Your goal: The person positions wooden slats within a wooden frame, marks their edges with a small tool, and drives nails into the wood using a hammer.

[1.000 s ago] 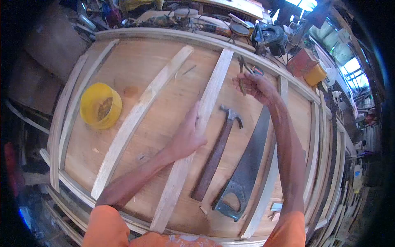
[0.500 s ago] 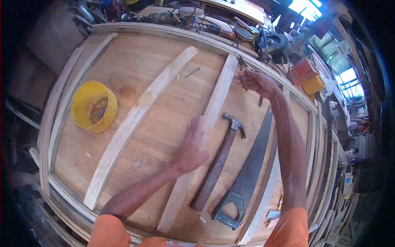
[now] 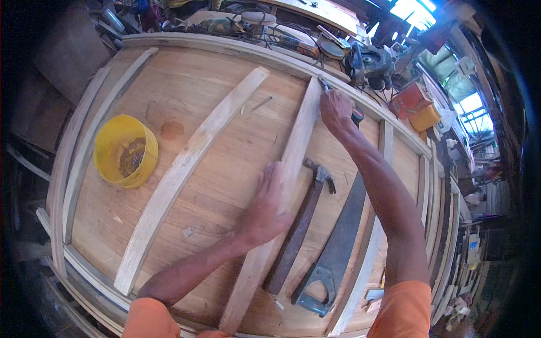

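Observation:
A pale wooden slat point(image 3: 298, 138) runs lengthwise over a framed plywood panel point(image 3: 220, 225). My left hand point(image 3: 264, 211) grips the slat around its middle, fingers along one edge and thumb across the other, slightly blurred. At the slat's far end, my right hand point(image 3: 338, 107) is closed around a pliers-like metal tool point(image 3: 323, 83). The tool's tip meets the corner where slat and frame join; the fist hides most of it. A claw hammer point(image 3: 301, 225) and a handsaw point(image 3: 332, 253) lie right of the slat. A dark object with a red mark point(image 3: 357, 115) shows behind my right wrist.
A yellow tub point(image 3: 127, 152) with small dark pieces inside stands on the left of the panel. A loose nail point(image 3: 262, 103) lies near another slat point(image 3: 189, 174). Beyond the frame's far rail point(image 3: 225, 49) sit a circular saw point(image 3: 372, 62), cables and an orange box point(image 3: 408, 101).
My right hand has turned over and closed, bringing the tool's tip against the slat's far end. The left hand keeps its place on the slat. The view has shifted slightly.

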